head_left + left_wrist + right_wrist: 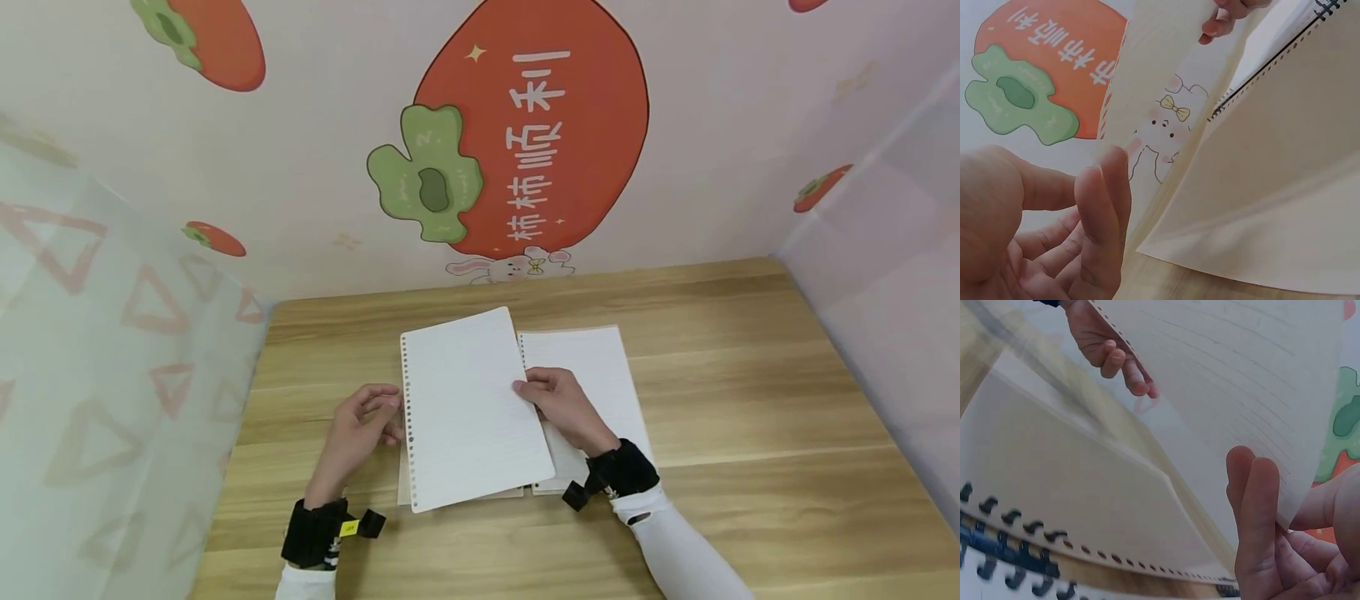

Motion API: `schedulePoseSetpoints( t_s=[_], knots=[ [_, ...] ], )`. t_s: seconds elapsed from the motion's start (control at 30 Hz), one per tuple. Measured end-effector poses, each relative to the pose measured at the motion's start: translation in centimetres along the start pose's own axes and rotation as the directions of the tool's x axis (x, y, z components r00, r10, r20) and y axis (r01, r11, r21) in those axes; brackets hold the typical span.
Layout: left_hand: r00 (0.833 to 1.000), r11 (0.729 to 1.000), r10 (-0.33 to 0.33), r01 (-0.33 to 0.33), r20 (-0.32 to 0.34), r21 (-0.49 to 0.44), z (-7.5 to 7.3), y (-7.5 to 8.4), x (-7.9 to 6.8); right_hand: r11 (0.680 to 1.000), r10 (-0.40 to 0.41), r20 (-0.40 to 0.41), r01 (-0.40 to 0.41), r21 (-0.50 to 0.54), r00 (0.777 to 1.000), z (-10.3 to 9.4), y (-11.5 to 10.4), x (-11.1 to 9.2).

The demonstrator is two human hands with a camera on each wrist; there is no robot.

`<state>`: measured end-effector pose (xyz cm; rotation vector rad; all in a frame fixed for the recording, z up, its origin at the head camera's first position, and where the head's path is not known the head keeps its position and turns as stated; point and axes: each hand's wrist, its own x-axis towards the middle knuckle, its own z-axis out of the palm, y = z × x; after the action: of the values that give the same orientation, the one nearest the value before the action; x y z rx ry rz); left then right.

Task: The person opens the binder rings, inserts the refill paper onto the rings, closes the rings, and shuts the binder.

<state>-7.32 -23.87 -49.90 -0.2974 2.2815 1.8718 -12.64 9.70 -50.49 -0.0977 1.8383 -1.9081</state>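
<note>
My right hand (pixel 566 404) pinches the right edge of a white lined loose-leaf sheet (pixel 465 408), thumb on top and fingers behind. A row of punched holes runs down the sheet's left side. Close beside that holed edge is my left hand (pixel 363 425), its fingers loosely bent and holding nothing. Beneath the raised sheet lies an open ring-bound notebook (pixel 592 358), its left half mostly hidden in the head view. Dark binder rings (pixel 1016 519) show along its spine in the right wrist view, with a beige holed leaf (pixel 1085 469) beside them.
The notebook lies on a wood-grain table (pixel 742 400). A back wall (pixel 315 150) with persimmon and rabbit drawings rises behind it, and pale side walls flank the table. Black camera straps (pixel 630 468) wrap both wrists.
</note>
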Motion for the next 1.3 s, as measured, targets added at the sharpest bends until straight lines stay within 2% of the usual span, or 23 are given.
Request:
schedulePoseSetpoints(
  t_s=[0.33,0.57,0.73,0.97,1.03,1.2,1.3],
  knots=[
    [0.999,0.996,0.031,-0.033,0.024,0.078,1.0,-0.4,0.3,0.999,0.029,-0.054,-0.029,-0.017,0.998,-3.1,0.1,-1.5],
    [0.994,0.988,0.099,-0.105,0.053,0.115,2.2,-0.3,0.3,0.997,0.025,-0.104,-0.032,-0.074,0.994,-4.9,0.2,-2.5],
    [0.983,0.977,0.139,-0.156,0.122,0.143,4.0,0.5,0.8,0.996,0.036,-0.133,-0.047,-0.081,0.990,-6.0,0.5,-3.0],
    [0.968,0.974,0.151,-0.180,0.199,0.134,8.0,2.1,1.9,0.996,0.054,-0.183,-0.066,-0.057,0.982,-7.9,0.8,-4.1],
    [0.960,0.969,0.171,-0.205,0.222,0.140,8.8,2.3,2.2,0.997,0.060,-0.191,-0.070,-0.043,0.980,-8.2,0.9,-4.3],
    [0.939,0.953,0.214,-0.261,0.270,0.154,9.9,2.1,2.9,0.996,0.058,-0.218,-0.072,-0.055,0.974,-9.0,1.2,-4.7],
    [0.932,0.943,0.225,-0.282,0.283,0.178,10.4,2.2,3.1,0.995,0.061,-0.230,-0.077,-0.060,0.971,-9.7,1.4,-5.1]
  ],
)
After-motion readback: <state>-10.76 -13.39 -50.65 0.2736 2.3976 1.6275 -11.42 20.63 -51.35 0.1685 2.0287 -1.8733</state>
